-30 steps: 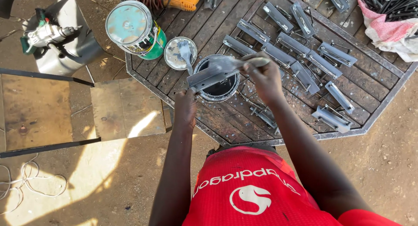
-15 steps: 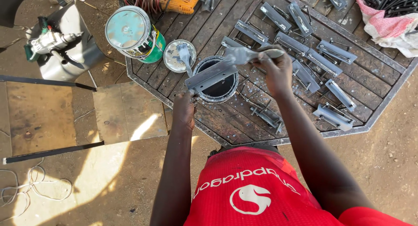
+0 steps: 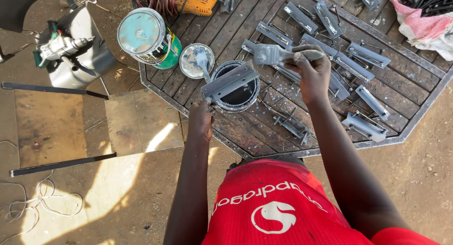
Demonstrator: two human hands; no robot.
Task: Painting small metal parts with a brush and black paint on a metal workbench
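1. Octagonal metal table (image 3: 415,127): dark slatted top, standing outdoors on bare dirt ground (image 3: 424,179) in strong sunlight.
2. Person in a red shirt (image 3: 278,202), seen from above, both arms reaching over the table.
3. Metal chair (image 3: 94,127), left of the table, seat bare; a power drill (image 3: 59,47) rests on a grey container beyond it.
4. Green paint can (image 3: 151,35) with its loose lid (image 3: 191,61) beside it, near the table's left edge.
5. Open paint tin (image 3: 236,96), holding dark paint.
6. Grey metal brackets (image 3: 363,56), about a dozen lying in rows (apparently already coated; wetness cannot be judged).
7. Bracket in hand (image 3: 231,80): held over the open tin, pinched at its lower end by the left hand (image 3: 202,120); coating seemingly under way.
8. Paintbrush (image 3: 271,54), gripped by the closed right hand (image 3: 312,70), bristles just above the bracket.
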